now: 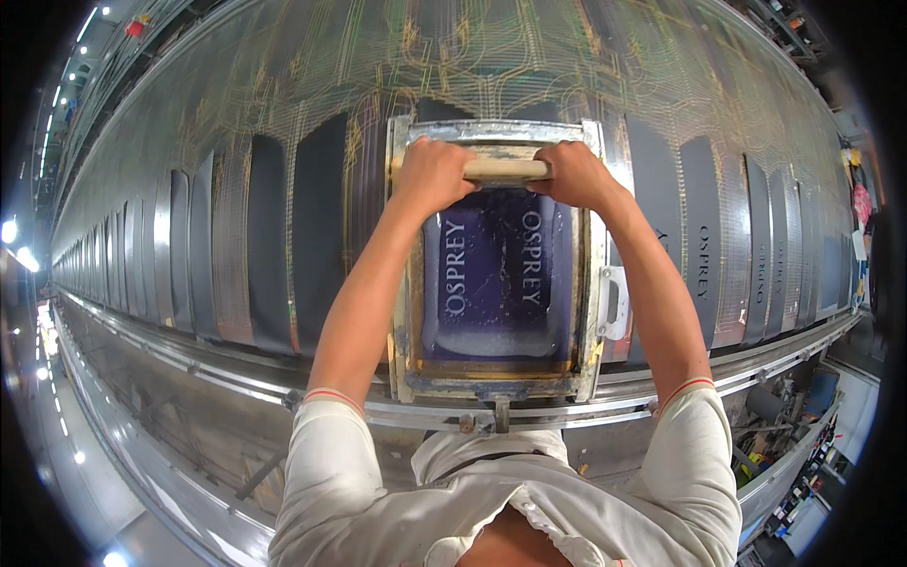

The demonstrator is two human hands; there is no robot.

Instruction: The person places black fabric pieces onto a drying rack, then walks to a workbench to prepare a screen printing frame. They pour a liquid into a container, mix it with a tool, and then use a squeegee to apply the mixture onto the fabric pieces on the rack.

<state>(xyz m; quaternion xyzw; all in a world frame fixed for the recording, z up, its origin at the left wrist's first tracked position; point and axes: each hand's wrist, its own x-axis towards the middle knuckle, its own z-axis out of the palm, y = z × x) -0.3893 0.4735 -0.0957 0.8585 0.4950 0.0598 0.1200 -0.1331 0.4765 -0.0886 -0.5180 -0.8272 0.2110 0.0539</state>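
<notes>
Both my arms reach forward over a screen-printing frame (588, 283) with a metal border and a purple mesh (496, 274) that carries light lettering. My left hand (435, 175) is wrapped round the left end of a squeegee (507, 170) with a pale wooden handle. Its right end is in my right hand (574, 175), fingers closed over it. The squeegee lies across the far end of the frame, and its blade is mostly hidden. A wet, glossy film spreads over the mesh below it. A white bracket (614, 302) is fixed to the frame's right side.
The frame rests on a long printing table (491, 57) streaked with colour. Dark panels (321, 227) line it to the left; lettered dark panels (704, 227) lie to the right. A metal rail (378, 413) runs along the near edge. Assorted items fill a lower tray (779, 425) at right.
</notes>
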